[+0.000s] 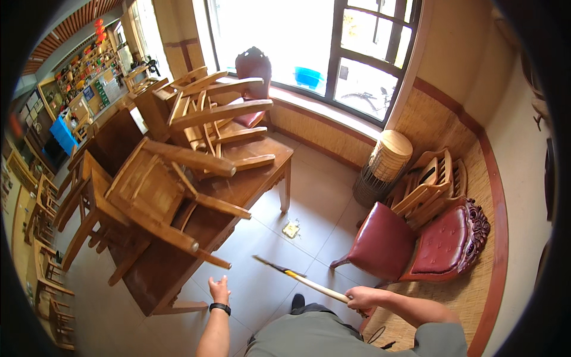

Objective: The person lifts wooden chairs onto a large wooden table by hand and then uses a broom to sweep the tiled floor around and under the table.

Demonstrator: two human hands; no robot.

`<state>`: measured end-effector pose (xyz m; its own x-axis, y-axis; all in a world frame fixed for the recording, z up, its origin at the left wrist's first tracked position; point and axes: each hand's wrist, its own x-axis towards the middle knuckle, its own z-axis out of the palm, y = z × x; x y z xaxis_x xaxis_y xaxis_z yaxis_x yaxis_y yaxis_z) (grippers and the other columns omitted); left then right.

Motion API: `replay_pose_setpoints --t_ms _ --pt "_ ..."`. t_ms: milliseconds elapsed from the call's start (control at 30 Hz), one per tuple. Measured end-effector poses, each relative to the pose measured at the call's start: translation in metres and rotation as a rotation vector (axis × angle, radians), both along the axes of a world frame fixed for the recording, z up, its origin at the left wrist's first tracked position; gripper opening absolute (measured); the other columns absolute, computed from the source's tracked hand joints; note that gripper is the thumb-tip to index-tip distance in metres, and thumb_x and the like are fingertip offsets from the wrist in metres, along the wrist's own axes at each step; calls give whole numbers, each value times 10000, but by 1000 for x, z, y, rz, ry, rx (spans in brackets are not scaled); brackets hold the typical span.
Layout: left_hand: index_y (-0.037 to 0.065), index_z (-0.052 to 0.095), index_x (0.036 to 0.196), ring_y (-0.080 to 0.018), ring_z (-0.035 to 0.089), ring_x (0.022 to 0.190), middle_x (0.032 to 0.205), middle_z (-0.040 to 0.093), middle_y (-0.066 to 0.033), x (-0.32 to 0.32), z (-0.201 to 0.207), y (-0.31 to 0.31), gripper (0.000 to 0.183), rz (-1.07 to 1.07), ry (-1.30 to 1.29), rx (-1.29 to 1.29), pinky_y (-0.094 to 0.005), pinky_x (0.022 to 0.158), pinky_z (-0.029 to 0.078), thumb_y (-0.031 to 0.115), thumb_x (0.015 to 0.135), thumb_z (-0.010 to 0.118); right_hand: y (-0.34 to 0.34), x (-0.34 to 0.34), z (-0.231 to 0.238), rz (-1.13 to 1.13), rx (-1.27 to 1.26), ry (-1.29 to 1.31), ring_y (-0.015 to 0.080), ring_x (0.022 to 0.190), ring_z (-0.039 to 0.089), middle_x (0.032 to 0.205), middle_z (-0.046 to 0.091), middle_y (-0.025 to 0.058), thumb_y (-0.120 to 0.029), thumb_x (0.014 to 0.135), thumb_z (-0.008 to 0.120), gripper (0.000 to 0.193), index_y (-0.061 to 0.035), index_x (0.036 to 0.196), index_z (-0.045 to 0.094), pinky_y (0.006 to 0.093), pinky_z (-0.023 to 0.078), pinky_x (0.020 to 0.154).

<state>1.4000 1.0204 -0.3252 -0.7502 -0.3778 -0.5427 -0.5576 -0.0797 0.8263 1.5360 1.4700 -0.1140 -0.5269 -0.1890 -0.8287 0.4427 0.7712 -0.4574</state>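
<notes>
My right hand [363, 297] is closed round the pale handle of a long-handled tool [321, 288]. The tool has a yellow collar and a thin dark head that points left, low over the tiled floor; its exact kind is unclear. My left hand [219, 290], with a dark band at the wrist, is held out with its fingers apart and nothing in it. It is nearest to the upturned wooden chair [148, 184] on the brown table [262, 163]. Beyond the tool's head, a small yellowish-white patch of debris [291, 229] lies on the floor.
More wooden chairs [202, 113] are piled on the table, their legs jutting out. At right stand a red padded chair [386, 241], folded wooden chairs [437, 178] and a woven cylindrical lamp [389, 157]. Another red chair [253, 71] stands by the window.
</notes>
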Motion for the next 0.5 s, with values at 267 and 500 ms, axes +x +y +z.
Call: replay_pose_setpoints --t_ms 267,500 --pt "91 210 1372 -327 604 875 1184 490 -176 -73 7 50 642 138 -123 127 -481 705 562 124 876 616 106 -14 -10 -719 -185 -28 130 497 529 684 583 70 -99 815 576 138 29 851 613 304 415 415" --pt "115 358 1154 -222 574 654 843 526 -92 -89 -5 43 399 353 -80 231 -367 589 547 -20 834 557 161 -93 -40 -984 -440 71 99 579 567 730 598 47 -51 825 609 120 27 916 609 234 467 516"
